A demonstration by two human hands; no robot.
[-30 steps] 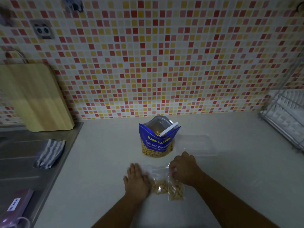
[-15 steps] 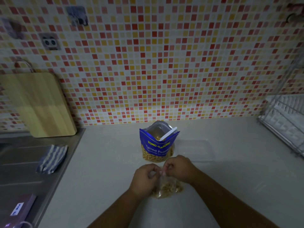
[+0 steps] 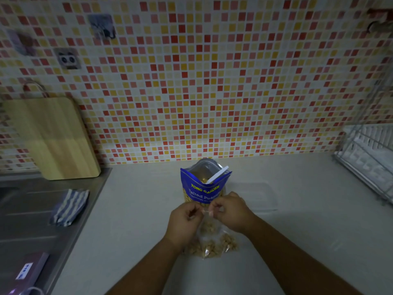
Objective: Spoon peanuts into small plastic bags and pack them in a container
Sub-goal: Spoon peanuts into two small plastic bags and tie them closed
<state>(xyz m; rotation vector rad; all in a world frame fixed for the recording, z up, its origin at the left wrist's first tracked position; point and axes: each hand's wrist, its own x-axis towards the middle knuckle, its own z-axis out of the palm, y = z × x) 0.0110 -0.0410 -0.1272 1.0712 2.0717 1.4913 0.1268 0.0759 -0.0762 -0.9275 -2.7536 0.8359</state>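
a: where is the small plastic bag (image 3: pixel 210 241)?

b: on the desk (image 3: pixel 297 241), right in front of the person and just this side of the blue peanut pouch (image 3: pixel 204 188). its bottom rests on the surface and its top is lifted between the hands.

a: and the grips?

b: the left grip (image 3: pixel 185 222) and the right grip (image 3: pixel 231 211) are each curled and pinching the bag's top edge, close together, almost touching. i judge they are pressing the mouth closed or lining up the seal. the strip itself is too small to make out.

a: why hold it up like that?

b: with the mouth raised, the peanuts settle in the lower end, clear of the seal, so nothing gets caught or spills.

a: which way does it point?

b: the mouth points up and away from the person, toward the pouch. the long axis runs from the bottom nearest the person to the pinched top, tilted rather than flat.

a: the rest of the setup?

b: the pouch stands upright and open with the white spoon (image 3: pixel 217 174) left inside, handle leaning right, probably ready for the next scoop. the clear container (image 3: pixel 261 196) sits just right of the pouch, near the right grip, a short reach for packing. i cannot tell whether anything is in it.
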